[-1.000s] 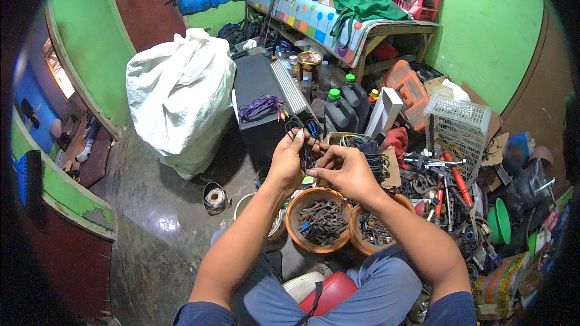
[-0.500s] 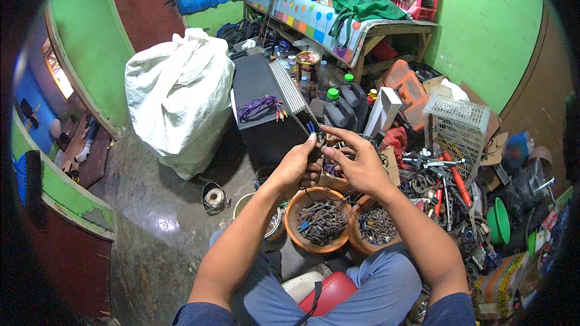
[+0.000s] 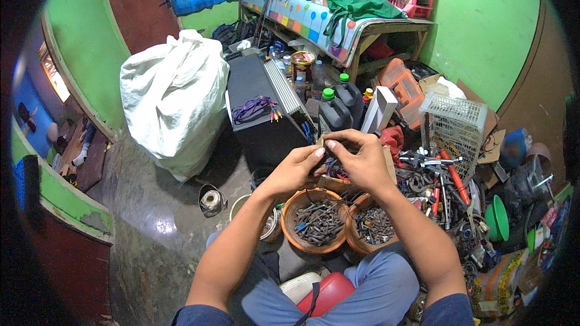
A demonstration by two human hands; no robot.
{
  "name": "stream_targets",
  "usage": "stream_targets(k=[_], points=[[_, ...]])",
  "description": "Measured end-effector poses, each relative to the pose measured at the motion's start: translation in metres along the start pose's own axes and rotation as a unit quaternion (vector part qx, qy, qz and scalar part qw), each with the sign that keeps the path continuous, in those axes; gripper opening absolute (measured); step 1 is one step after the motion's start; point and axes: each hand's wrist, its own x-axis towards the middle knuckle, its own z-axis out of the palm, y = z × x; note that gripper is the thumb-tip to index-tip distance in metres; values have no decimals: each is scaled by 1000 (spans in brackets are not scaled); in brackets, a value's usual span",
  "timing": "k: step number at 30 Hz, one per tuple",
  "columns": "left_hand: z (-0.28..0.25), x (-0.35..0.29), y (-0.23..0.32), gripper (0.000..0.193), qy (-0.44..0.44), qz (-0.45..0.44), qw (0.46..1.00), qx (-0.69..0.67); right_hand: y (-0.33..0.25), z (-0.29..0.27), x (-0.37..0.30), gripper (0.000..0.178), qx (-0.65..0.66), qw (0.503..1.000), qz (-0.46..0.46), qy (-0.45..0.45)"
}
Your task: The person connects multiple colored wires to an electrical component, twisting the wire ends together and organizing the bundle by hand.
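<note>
Both narrow: left hand and right hand pinch a small piece, mostly hidden, beyond the left bowl's far rim. Step seems fingertip handling; next move likely calls for steady pinch.

Head-worn fisheye — wide, facing down.

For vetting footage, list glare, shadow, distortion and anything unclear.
Head view: glare on the grey concrete floor; head view: dark shadow beside the bulky white sack; head view: green wall at right bows near the rim; head view: left hand and right hand mostly hide what they pinch.
</note>
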Motion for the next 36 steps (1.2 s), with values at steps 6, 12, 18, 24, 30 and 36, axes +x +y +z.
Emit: stream_targets(k=[6, 12, 18, 24, 30, 36], points=[[-10, -3, 6, 20, 54, 10, 998, -22, 3, -20, 5, 20, -17, 998, -8, -52], [-9, -1, 1, 19, 43, 7, 999, -32, 2, -13, 0, 42, -93, 961, -210, -156], [-17, -6, 6, 29, 106, 10, 992, -62, 3, -3, -1, 42, -118, 964, -173, -165], [-22, -12, 10, 31, 52, 32, 998, 31, 1, 2, -4, 43, -230, 937, -202, -166], [-15, -9, 8, 23, 77, 70, 979, 176, 18, 4, -1, 26, -326, 906, -224, -150], [-18, -5, 4, 16, 71, 182, 908, 370, 12, -7, -1, 21, -345, 902, -232, -118]])
